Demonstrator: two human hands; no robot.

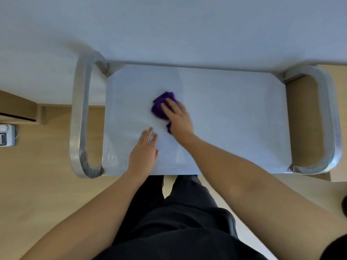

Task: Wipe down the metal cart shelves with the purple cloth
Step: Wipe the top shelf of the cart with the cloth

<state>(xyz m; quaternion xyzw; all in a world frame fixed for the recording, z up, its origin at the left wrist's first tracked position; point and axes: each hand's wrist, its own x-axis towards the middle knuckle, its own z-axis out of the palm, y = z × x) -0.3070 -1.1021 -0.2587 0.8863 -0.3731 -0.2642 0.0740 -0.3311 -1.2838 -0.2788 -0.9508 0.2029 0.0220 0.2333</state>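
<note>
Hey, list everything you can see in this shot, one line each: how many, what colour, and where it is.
cart shelf: one, pale grey metal, centre of view
left-end handle: one, silver tube loop, left end of the shelf
right-end handle: one, silver tube loop, right end of the shelf
purple cloth: one, purple, bunched on the shelf near its middle
white surface: one, white, beyond the cart's far edge
floor: one, light wood, around the cart
small device: one, white, on the floor at the left edge; too small to identify
trousers: one pair, dark, bottom centre
left hand: one, flat on the shelf near its front edge
right hand: one, presses on the cloth
</note>
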